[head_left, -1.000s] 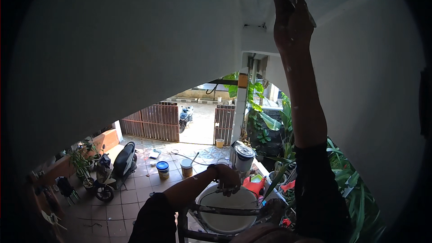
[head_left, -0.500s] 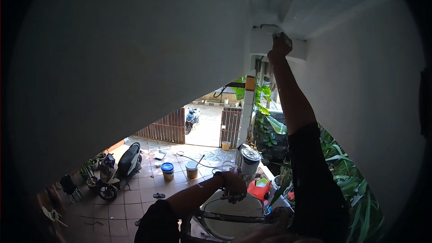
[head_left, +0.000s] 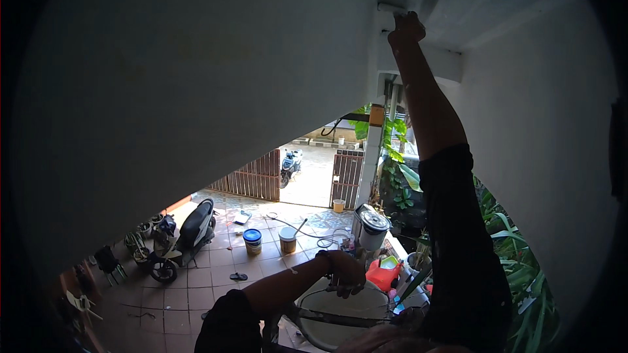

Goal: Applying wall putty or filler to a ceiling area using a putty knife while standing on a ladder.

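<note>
My right hand [head_left: 409, 27] reaches high to the corner where the white wall meets the sloping ceiling. Its fingers are closed round a pale, bar-shaped tool [head_left: 391, 8], pressed against the ledge; its exact kind is too dark to tell. Low in front of me, my left hand [head_left: 347, 274], with a dark band at the wrist, curls its fingers over the far rim of a large white bucket [head_left: 314, 336]. A dark metal bar [head_left: 337, 317] crosses in front of the bucket's opening.
White walls slope down on the left [head_left: 196, 78] and right [head_left: 543, 124]. On the tiled floor below stand a motor scooter [head_left: 190, 235], a blue-lidded paint pail [head_left: 252, 242], an open pail [head_left: 288, 240] with a stick and a lidded bin [head_left: 371, 225]. Plants [head_left: 517, 242] grow at the right.
My right hand has moved higher along the corner with the tool. My left hand stays at the bucket's rim. The whole view has shifted slightly.
</note>
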The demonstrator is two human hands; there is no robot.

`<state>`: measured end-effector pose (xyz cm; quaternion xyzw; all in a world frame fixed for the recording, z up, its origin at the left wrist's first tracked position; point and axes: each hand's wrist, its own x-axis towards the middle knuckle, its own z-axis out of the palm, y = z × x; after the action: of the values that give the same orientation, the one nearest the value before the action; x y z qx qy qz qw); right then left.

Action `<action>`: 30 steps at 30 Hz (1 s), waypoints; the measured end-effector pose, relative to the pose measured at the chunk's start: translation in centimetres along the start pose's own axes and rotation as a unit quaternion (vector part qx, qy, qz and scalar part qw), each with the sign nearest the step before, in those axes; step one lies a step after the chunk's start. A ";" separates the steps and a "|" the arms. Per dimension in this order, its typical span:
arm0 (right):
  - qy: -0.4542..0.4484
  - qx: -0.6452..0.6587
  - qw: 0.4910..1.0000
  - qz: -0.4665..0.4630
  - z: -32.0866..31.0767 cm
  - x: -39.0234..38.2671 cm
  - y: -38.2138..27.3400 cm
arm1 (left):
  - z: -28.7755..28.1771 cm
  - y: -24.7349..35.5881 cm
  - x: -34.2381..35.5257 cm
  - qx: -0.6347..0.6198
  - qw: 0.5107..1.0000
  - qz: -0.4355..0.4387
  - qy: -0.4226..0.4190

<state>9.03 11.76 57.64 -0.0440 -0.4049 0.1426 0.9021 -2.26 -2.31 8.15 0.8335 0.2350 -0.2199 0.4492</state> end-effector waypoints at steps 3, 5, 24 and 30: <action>-0.079 -0.253 0.943 -0.200 -2.5 -2.8 -4.5 | -0.5 -2.7 1.1 0.064 0.996 0.058 -0.011; -0.124 -0.414 0.841 -0.327 -4.3 -4.5 -8.3 | -0.7 -0.8 0.4 0.255 0.954 0.156 0.006; 0.030 -0.042 0.993 0.109 -30.3 -32.6 -19.9 | -0.4 0.4 -1.5 -0.111 0.991 -0.072 -0.012; 0.042 -0.086 0.987 0.126 -31.0 -35.1 -19.3 | -0.4 0.3 -1.7 -0.132 0.989 -0.066 0.015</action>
<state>14.19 -15.84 15.51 -0.1785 -0.3686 0.2179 0.8859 -3.36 -2.41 9.57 0.7526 0.3227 -0.2037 0.5366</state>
